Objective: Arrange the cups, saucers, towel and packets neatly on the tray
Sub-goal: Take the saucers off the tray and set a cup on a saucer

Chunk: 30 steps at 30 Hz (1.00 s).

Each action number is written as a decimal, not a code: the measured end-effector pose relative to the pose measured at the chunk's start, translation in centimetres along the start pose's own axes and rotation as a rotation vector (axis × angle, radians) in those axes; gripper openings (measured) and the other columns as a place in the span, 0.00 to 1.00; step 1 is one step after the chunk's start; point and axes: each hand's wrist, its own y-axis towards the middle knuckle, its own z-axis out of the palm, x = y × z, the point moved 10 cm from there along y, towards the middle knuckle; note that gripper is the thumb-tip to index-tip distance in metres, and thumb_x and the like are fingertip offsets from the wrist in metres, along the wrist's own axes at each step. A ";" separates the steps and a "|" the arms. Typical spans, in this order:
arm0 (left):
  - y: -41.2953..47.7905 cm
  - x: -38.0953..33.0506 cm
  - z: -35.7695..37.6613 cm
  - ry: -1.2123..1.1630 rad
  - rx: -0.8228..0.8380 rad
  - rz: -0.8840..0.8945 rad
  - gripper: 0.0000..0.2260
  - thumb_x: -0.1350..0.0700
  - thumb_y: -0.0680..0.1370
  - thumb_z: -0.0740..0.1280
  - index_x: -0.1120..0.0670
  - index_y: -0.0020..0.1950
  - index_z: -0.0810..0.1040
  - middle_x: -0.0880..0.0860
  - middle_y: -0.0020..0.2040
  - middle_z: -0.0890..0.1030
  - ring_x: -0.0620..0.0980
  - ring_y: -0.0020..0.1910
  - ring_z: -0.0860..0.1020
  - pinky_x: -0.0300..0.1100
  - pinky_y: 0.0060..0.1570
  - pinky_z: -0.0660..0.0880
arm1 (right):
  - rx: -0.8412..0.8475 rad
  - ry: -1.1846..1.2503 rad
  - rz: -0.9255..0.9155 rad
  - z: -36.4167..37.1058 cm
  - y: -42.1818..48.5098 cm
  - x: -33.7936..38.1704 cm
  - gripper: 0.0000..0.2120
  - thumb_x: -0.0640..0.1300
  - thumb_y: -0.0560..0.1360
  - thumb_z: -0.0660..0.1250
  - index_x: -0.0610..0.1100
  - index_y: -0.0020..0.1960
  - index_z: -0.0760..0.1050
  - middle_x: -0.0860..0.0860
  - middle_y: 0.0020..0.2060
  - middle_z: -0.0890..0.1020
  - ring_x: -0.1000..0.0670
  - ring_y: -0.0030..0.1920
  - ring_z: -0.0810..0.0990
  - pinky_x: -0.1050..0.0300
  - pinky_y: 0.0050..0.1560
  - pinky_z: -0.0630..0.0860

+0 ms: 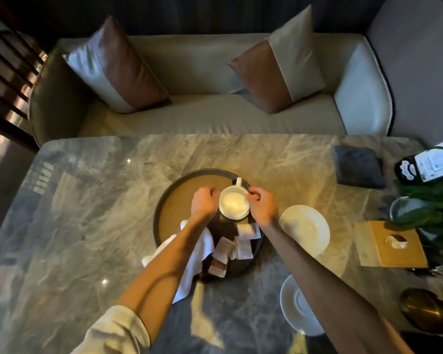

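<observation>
Both hands on cup (232, 202) atop tray (164, 213): left hand (204, 201) cupping side, right hand (262, 205) pinching rim. Packets (243, 245) print unreadable.

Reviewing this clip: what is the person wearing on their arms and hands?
Both hands, the left hand and the right hand, are bare: no gloves, rings or watch show. The left arm has a pale cream sleeve pushed up near the elbow. The right forearm shows no sleeve.

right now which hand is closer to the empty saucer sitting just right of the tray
Right. The right hand is at the cup's right rim, just left of that saucer; the left hand is across the cup, farther away.
</observation>
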 end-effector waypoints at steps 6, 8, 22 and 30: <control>-1.0 -1.9 1.0 -0.199 0.064 0.141 0.13 0.57 0.73 0.60 0.55 0.44 0.85 0.49 0.38 0.82 0.44 0.37 0.75 0.36 0.39 0.71 | -0.082 0.056 -0.072 -0.4 -0.5 -0.1 0.13 0.40 0.76 0.68 0.38 0.59 0.82 0.43 0.53 0.85 0.49 0.49 0.80 0.66 0.43 0.71; -1.3 -1.7 1.1 -0.181 0.037 0.146 0.13 0.61 0.76 0.62 0.56 0.51 0.86 0.52 0.45 0.85 0.45 0.42 0.77 0.35 0.39 0.71 | -0.079 0.035 -0.098 -0.4 -1.1 0.1 0.14 0.39 0.76 0.68 0.40 0.60 0.81 0.44 0.53 0.86 0.53 0.47 0.78 0.66 0.42 0.70; -3.1 -4.7 -1.2 -0.163 -0.064 0.075 0.11 0.63 0.74 0.68 0.54 0.54 0.85 0.53 0.47 0.84 0.49 0.46 0.80 0.42 0.46 0.76 | 0.057 0.055 -0.139 -4.3 -1.1 3.3 0.18 0.38 0.75 0.66 0.44 0.64 0.79 0.49 0.55 0.84 0.50 0.54 0.81 0.51 0.57 0.78; -11.9 -5.3 4.5 -0.391 0.044 -0.065 0.11 0.63 0.72 0.72 0.58 0.54 0.80 0.62 0.50 0.83 0.61 0.50 0.83 0.57 0.52 0.81 | 0.065 0.256 -0.057 -11.2 -6.4 -3.2 0.15 0.38 0.76 0.66 0.43 0.61 0.81 0.50 0.54 0.85 0.50 0.55 0.81 0.51 0.59 0.78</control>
